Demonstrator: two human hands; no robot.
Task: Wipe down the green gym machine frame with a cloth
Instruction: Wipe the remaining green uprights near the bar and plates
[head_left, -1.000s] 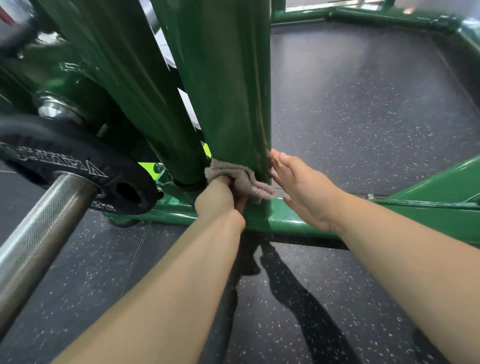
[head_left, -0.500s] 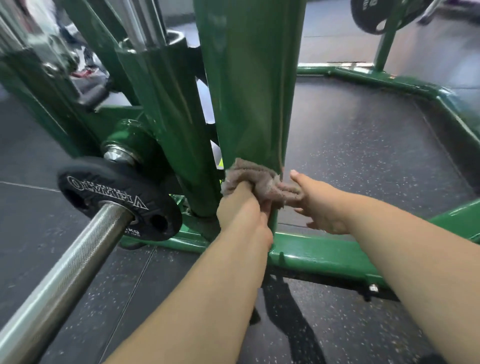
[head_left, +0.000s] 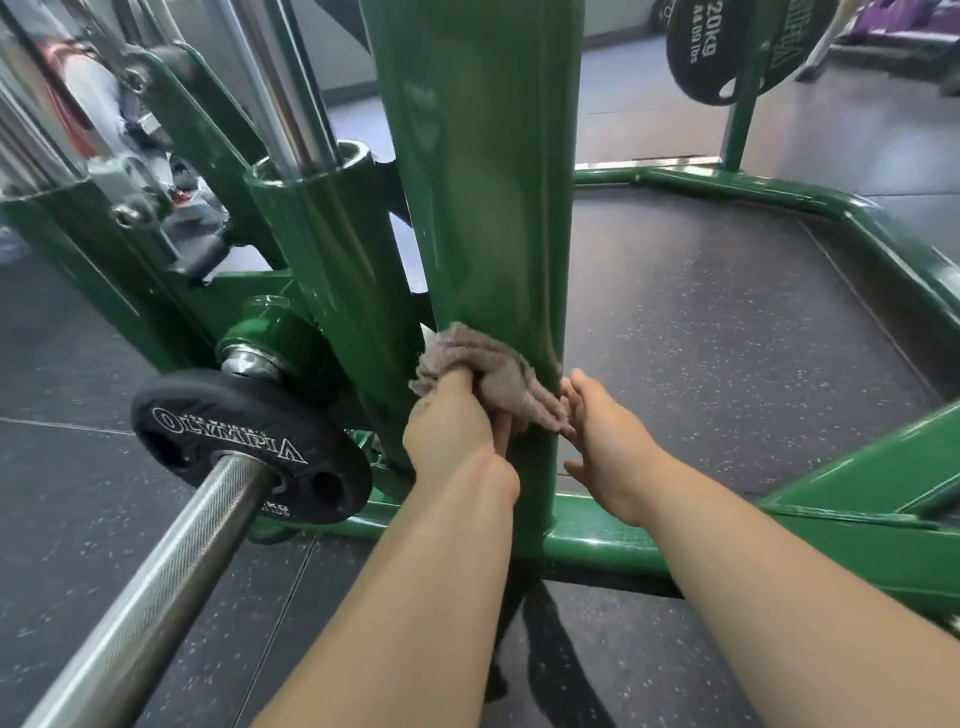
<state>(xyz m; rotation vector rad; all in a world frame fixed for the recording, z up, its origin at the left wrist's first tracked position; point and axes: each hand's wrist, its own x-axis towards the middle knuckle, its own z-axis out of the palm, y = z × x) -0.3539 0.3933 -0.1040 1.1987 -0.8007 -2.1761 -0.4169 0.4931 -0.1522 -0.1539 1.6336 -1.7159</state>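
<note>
Head view: left hand (head_left: 451, 434) grips one cloth (head_left: 488, 376) against the green upright (head_left: 483, 208); right hand (head_left: 605, 436), fingers relaxed, touches its right edge; open floor (head_left: 727, 338) right

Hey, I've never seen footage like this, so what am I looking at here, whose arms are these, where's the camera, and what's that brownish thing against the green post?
The camera sits on a person's head and looks forward and down, so the two bare arms are the wearer's own. There is no robot. The person is cleaning a green gym machine. The left hand grips a crumpled brownish cloth and holds it against the wide green upright post, a little above the base rail. The right hand rests open beside the post, its fingertips at the cloth's edge. To the left, a steel barbell carries a black Olympia weight plate. Another black plate, marked 20kg, hangs at the top right. The speckled dark rubber floor lies underneath.
</note>
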